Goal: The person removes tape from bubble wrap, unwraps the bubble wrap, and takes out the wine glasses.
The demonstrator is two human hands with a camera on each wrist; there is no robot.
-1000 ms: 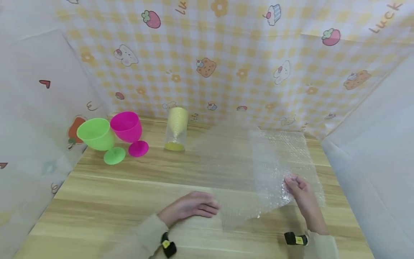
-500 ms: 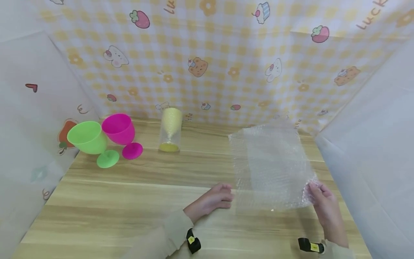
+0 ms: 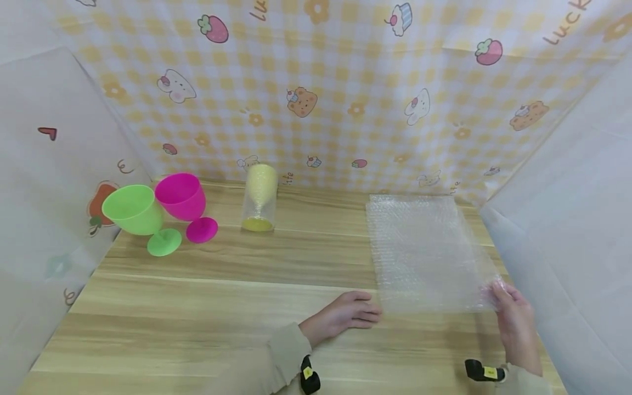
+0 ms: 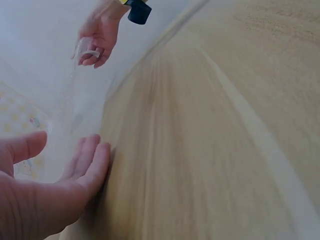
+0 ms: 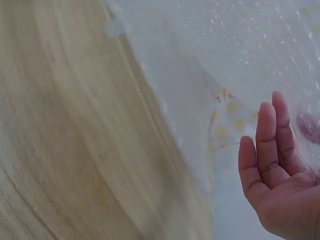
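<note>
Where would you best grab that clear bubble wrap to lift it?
Probably by its two near corners, coming from the near edge. The bubble wrap is a thin sheet with no handle, so a finger-and-thumb pinch likely suits. The right hand pinches the near right corner; the left hand lies close to the other.

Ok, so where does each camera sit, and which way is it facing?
Head: on the person's head, facing forward and down over the table and clear plastic sheet; left hand and right hand show.
Left wrist: on that wrist, looking past the left hand along the table toward the right hand.
Right wrist: on that wrist, facing the clear plastic sheet and table; only the right hand shows.
Shared: head and left wrist show both hands.
</note>
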